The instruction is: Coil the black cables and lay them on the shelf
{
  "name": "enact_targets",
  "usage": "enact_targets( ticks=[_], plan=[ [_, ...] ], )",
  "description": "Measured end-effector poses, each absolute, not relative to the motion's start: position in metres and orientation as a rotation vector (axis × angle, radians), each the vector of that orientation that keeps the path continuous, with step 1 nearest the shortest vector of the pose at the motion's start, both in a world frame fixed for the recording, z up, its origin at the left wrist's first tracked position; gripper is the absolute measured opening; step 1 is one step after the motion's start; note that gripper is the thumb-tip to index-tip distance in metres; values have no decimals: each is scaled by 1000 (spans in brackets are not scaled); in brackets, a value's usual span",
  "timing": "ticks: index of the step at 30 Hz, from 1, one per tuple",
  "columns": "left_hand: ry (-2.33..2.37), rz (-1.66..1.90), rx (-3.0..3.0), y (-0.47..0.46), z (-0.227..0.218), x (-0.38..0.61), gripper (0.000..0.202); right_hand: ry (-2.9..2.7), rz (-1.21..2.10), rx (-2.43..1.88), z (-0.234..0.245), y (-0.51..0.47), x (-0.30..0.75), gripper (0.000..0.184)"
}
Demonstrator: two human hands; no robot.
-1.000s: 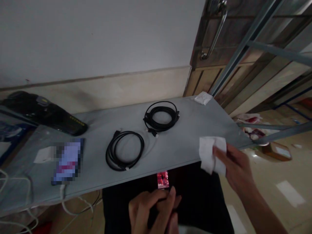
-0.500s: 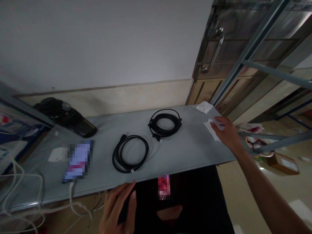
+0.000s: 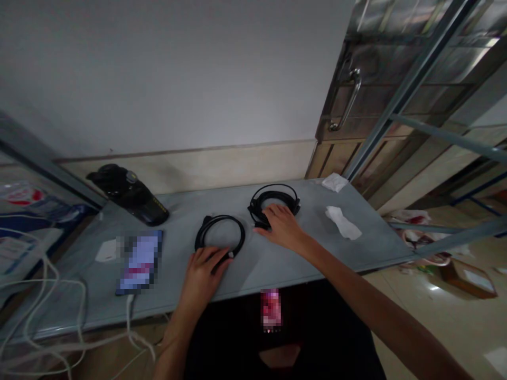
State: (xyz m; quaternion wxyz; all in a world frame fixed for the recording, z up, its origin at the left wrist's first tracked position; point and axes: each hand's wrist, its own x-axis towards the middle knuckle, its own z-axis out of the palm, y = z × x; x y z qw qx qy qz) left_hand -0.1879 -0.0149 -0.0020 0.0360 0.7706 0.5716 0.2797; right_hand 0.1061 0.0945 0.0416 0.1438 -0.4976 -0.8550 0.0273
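Your left hand [image 3: 204, 277] and your right hand [image 3: 282, 228] are apart, each palm down on its own coil on a long grey metal tabletop [image 3: 332, 258]. The left hand lies over the near edge of a loose round coil of black cable [image 3: 219, 231], and the right hand covers the near side of a tighter coil of black cable [image 3: 273, 195], just beyond and to the right of the first. You cannot tell whether either hand grips its cable or only rests on it.

Left of the coils, a black bottle with yellow lettering [image 3: 129, 194] lies on its side by the back edge. Nearer you, a flat phone-like device [image 3: 140, 261] is too blurred to make out, with a small white paper slip [image 3: 106, 251] just beside it and a white cable [image 3: 129, 311] running from it over the front edge. To the right lie a crumpled white tissue [image 3: 343, 221] and, at the far corner, a folded white tissue [image 3: 335, 182]. A steel door handle [image 3: 348, 100] shows beyond the tabletop, on a brown door
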Motion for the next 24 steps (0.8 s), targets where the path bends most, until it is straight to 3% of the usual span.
enact_targets(
  ticks=[7,13,16,24],
  plan=[
    [1785,1001,2326,-3,-10,-182,42,-2545,93,-1574,44,107,105,31],
    [1798,1006,2292,-7,-13,-184,43,-2330,174,-1472,43,124,134,40],
    [1779,1064,2320,-5,-16,-184,44,-2031,207,-1367,52,140,149,34],
    [1705,1174,2383,-2,-21,-185,49,-1445,348,-1012,144,119,180,40]
  ],
)
